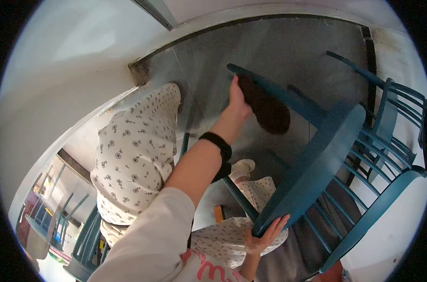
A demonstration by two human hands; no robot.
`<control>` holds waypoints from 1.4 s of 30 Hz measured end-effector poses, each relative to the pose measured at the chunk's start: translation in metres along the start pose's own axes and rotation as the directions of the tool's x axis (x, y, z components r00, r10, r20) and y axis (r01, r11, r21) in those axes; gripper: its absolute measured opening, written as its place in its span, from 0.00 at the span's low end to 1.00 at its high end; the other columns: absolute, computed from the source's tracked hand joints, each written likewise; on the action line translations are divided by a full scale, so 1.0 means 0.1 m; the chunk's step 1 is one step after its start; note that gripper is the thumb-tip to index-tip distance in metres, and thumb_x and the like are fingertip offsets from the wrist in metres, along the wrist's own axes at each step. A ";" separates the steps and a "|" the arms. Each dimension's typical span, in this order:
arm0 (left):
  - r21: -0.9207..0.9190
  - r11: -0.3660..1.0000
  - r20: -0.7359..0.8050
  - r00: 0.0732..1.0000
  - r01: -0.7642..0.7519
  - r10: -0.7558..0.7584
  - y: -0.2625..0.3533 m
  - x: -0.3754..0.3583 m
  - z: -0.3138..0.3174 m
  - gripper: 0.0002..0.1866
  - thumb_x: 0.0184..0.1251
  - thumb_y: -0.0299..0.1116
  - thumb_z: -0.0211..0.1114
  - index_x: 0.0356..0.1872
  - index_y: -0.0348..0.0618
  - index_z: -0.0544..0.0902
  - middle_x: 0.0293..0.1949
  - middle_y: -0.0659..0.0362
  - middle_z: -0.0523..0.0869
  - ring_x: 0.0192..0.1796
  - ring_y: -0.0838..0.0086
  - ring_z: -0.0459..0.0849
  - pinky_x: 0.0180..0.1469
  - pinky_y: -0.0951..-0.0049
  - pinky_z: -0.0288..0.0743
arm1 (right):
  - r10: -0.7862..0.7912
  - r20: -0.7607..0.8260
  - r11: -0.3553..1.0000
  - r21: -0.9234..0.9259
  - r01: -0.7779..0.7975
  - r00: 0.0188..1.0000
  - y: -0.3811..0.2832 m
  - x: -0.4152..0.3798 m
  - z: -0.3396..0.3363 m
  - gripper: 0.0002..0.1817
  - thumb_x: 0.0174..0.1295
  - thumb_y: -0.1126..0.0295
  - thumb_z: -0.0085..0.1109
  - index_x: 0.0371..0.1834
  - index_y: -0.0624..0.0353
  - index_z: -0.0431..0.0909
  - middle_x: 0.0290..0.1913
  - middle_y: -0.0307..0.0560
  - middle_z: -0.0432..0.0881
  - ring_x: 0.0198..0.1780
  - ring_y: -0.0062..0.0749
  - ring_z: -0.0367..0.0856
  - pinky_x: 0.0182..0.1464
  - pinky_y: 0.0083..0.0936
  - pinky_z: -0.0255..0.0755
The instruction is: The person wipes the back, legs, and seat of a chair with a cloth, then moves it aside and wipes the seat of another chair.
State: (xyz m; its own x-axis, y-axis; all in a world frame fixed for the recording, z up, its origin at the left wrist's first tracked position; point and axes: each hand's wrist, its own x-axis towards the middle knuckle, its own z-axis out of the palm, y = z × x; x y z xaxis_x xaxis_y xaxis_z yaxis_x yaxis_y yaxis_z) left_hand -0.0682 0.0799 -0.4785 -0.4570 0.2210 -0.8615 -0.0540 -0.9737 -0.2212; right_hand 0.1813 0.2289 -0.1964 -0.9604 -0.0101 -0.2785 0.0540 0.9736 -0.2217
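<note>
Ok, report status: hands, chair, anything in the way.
Left hand pressing a dark cloth on the chair leg. Right hand gripping the seat edge of the tipped blue chair. Own knees close beneath; floor bare.

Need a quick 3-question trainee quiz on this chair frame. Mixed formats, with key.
1. Multiple choice: what does the left hand hold against a leg of the blue chair?
A) a hammer
B) a dark brown cloth
C) a paint can
2. True or false: the chair stands upright on all four legs.
3. Fill in: the right hand grips the edge of the chair's ____.

Key:
1. B
2. False. The chair is tipped, with a leg pointing up and away from the person.
3. seat
</note>
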 end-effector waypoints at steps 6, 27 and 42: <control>-0.100 0.985 0.284 0.953 0.138 -0.104 -0.36 -0.15 0.07 0.23 0.70 0.47 0.38 0.51 0.42 0.74 0.51 0.52 0.79 0.52 0.56 0.76 0.59 0.55 0.67 | 0.043 0.011 0.999 0.016 -0.043 0.999 -0.03 0.04 -0.06 0.52 0.31 0.76 0.55 0.71 0.57 0.51 0.72 0.61 0.46 0.72 0.58 0.46 0.69 0.52 0.43; 0.764 -0.142 0.641 0.765 -0.629 0.058 -0.30 -1.25 0.84 0.25 0.68 0.51 0.48 0.36 0.36 0.80 0.33 0.52 0.84 0.34 0.56 0.80 0.41 0.63 0.71 | 0.028 0.017 0.999 0.014 -0.028 0.999 0.08 0.04 -0.02 0.47 0.39 0.70 0.60 0.69 0.59 0.53 0.71 0.68 0.45 0.71 0.65 0.44 0.67 0.63 0.39; 0.414 -0.857 -0.017 0.938 -0.308 -0.346 0.14 -0.03 0.99 0.28 0.70 0.49 0.36 0.58 0.39 0.72 0.62 0.50 0.70 0.63 0.55 0.68 0.62 0.57 0.59 | -0.051 0.034 0.998 -0.041 0.052 0.998 0.26 -0.30 0.42 0.43 0.43 0.63 0.63 0.67 0.51 0.57 0.70 0.67 0.49 0.70 0.66 0.45 0.64 0.71 0.38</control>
State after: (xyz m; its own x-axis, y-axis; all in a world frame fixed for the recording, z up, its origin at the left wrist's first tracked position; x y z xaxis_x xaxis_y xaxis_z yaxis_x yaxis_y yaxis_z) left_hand -0.1553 0.0603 -0.4340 -0.3946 0.5451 -0.7397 -0.1800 0.7436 0.6440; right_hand 0.2226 0.2449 -0.2336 -0.9521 -0.0675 -0.2983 -0.0076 0.9803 -0.1974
